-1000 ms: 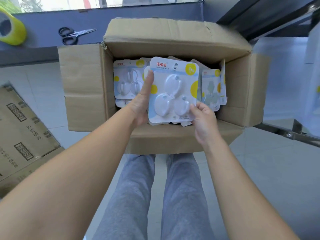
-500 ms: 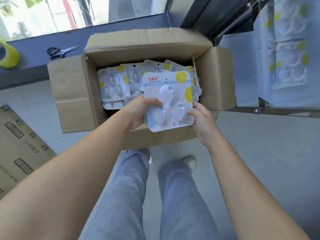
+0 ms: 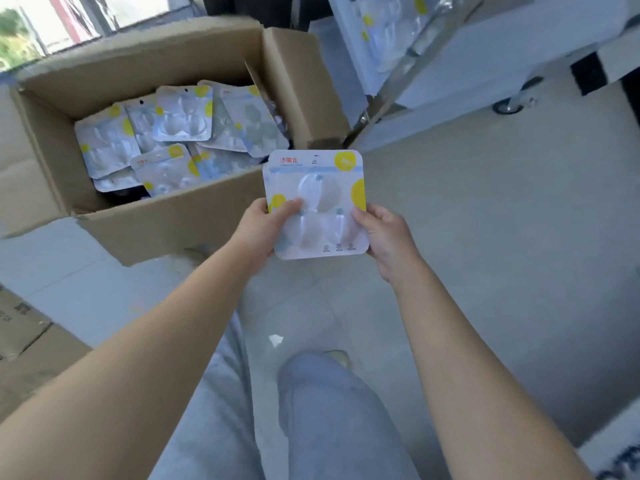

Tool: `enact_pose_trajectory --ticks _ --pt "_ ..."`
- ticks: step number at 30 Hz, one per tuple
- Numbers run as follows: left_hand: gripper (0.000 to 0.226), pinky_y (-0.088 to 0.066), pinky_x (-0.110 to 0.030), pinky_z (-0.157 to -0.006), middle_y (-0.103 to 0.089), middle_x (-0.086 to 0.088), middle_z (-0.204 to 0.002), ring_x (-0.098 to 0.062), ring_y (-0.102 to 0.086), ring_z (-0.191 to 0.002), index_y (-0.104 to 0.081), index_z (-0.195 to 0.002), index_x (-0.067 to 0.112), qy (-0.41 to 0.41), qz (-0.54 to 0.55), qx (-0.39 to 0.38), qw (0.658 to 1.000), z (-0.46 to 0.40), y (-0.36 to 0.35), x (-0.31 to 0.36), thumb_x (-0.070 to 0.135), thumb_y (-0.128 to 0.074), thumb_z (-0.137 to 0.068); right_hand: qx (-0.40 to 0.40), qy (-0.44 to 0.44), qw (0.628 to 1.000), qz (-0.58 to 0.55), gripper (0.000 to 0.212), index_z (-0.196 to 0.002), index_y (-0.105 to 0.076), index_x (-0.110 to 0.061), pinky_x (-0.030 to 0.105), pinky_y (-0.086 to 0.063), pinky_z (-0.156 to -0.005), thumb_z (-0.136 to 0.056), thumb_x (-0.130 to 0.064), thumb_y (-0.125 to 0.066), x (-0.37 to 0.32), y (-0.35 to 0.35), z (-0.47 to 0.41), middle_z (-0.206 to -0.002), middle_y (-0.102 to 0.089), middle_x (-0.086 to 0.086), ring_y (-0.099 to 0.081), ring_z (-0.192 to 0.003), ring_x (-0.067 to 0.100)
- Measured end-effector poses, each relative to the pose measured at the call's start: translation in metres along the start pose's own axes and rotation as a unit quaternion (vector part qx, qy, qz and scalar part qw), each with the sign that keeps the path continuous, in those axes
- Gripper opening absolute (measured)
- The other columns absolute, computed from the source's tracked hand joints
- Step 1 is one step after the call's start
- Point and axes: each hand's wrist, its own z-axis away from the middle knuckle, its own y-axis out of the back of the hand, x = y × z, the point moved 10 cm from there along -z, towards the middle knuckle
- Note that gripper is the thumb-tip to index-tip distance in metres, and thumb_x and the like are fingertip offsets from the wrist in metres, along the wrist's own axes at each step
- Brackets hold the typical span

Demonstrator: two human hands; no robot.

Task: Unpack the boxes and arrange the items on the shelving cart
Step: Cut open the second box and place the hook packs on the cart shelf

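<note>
1. The left hand (image 3: 260, 226) grips the left edge of a pack (image 3: 316, 202) of hooks — thumb on the front face, fingers hidden behind it.
2. The right hand (image 3: 388, 237) grips the pack's right lower edge, thumb on the front; the pack is held between the two hands, face up toward the camera, above the floor (image 3: 485, 237).
3. More than one card edge shows at the pack's left side, so it may be a small stack; how many, I cannot tell.
4. The pack has a white card with yellow dots and three round clear blisters.
5. The open box (image 3: 166, 220) sits up and to the left of the left hand, its near wall just beside that hand; it holds many more packs (image 3: 180, 123) lying loosely.
6. The cart (image 3: 450, 81) stands well above and beyond the right hand, blurred, with similar packs on it.
7. Grey trousers (image 3: 329, 410) show below both hands.
</note>
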Motion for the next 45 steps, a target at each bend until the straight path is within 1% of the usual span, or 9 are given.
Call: enact_pose_trajectory --ticks 8,16,22,26,30,34,38,41,45 --pt "0.012 -0.052 -0.036 -0.079 -0.068 -0.003 -0.086 -0.016 -0.066 -0.068 -0.062 -0.089 0.017 -0.030 0.006 -0.073 0.997 0.053 -0.183 -0.010 0.017 -0.053 -0.095 0.096 0.009 0.994 -0.045 0.014 -0.079 -0.065 -0.010 0.030 -0.043 -0.074 -0.090 -0.013 -0.057 -0.002 0.194 0.031 -0.086 -0.062 0.008 -0.055 -0.080 0.019" --pt "0.002 -0.049 -0.044 -0.094 -0.063 -0.004 -0.101 -0.026 -0.063 -0.097 -0.056 -0.093 0.018 -0.088 -0.023 -0.018 0.996 -0.006 -0.267 0.054 0.020 -0.055 -0.094 0.080 0.026 0.995 -0.056 0.012 -0.089 -0.065 -0.005 0.025 -0.044 -0.065 -0.088 -0.009 -0.053 -0.061 0.261 -0.056 -0.082 -0.060 0.009 -0.056 -0.071 0.021" --pt "0.059 -0.049 -0.048 -0.095 -0.059 0.003 -0.125 -0.022 -0.060 -0.108 -0.053 -0.129 0.027 -0.098 -0.033 0.012 0.995 -0.076 -0.307 0.086 0.042 -0.058 -0.072 0.068 0.046 0.996 -0.021 0.017 -0.073 -0.055 -0.014 0.026 -0.033 -0.062 -0.086 -0.005 -0.050 -0.106 0.285 -0.138 -0.082 -0.052 0.010 -0.046 -0.074 0.020" --pt "0.048 -0.048 -0.048 -0.096 -0.056 0.005 -0.128 -0.022 -0.057 -0.111 -0.046 -0.133 0.034 -0.090 -0.056 0.016 0.994 -0.100 -0.330 0.090 0.038 -0.049 -0.085 0.064 0.052 0.997 -0.010 0.013 -0.073 -0.056 -0.013 0.033 -0.033 -0.071 -0.085 -0.008 -0.052 -0.112 0.299 -0.175 -0.084 -0.051 0.009 -0.044 -0.078 0.020" --pt "0.018 -0.046 -0.033 -0.092 -0.061 0.006 -0.103 -0.017 -0.057 -0.098 -0.054 -0.110 0.028 -0.140 -0.088 0.056 0.985 -0.119 -0.344 0.105 0.025 -0.043 -0.096 0.061 0.098 0.992 0.045 0.024 -0.087 -0.060 0.008 0.029 -0.033 -0.067 -0.086 -0.014 -0.053 -0.129 0.309 -0.202 -0.075 -0.051 0.006 -0.042 -0.071 0.017" --pt "0.015 -0.034 -0.030 -0.066 -0.045 -0.007 -0.081 -0.016 -0.040 -0.071 -0.053 -0.097 0.012 -0.222 -0.133 0.122 0.958 -0.144 -0.354 0.141 0.024 -0.044 -0.097 0.044 0.186 0.975 0.113 0.020 -0.078 -0.061 -0.015 0.014 -0.034 -0.052 -0.094 -0.017 -0.049 -0.169 0.311 -0.239 -0.062 -0.048 -0.009 -0.041 -0.051 -0.002" --pt "0.027 -0.029 -0.028 -0.065 -0.039 0.002 -0.064 -0.031 -0.036 -0.068 -0.046 -0.076 0.011 -0.266 -0.172 0.218 0.923 -0.164 -0.364 0.173 0.028 -0.043 -0.097 0.022 0.261 0.950 0.171 0.027 -0.120 -0.058 -0.020 0.017 -0.040 -0.071 -0.095 -0.020 -0.048 -0.210 0.309 -0.278 -0.084 -0.055 -0.012 -0.052 -0.080 0.005" --pt "0.041 -0.039 -0.028 -0.074 -0.057 -0.003 -0.097 -0.027 -0.052 -0.090 -0.036 -0.139 0.016 -0.295 -0.207 0.248 0.899 -0.175 -0.378 0.186 0.026 -0.037 -0.099 -0.005 0.304 0.935 0.182 0.031 -0.123 -0.057 -0.018 0.021 -0.042 -0.070 -0.093 -0.018 -0.049 -0.236 0.299 -0.308 -0.080 -0.058 -0.007 -0.053 -0.071 0.008" --pt "0.034 -0.034 -0.014 -0.068 -0.058 -0.003 -0.109 -0.023 -0.051 -0.096 -0.047 -0.132 0.019 -0.337 -0.215 0.251 0.882 -0.209 -0.382 0.202 0.023 -0.039 -0.099 -0.004 0.373 0.907 0.194 0.024 -0.109 -0.066 -0.011 0.029 -0.046 -0.076 -0.091 -0.019 -0.052 -0.268 0.287 -0.352 -0.083 -0.061 0.002 -0.057 -0.079 0.017"
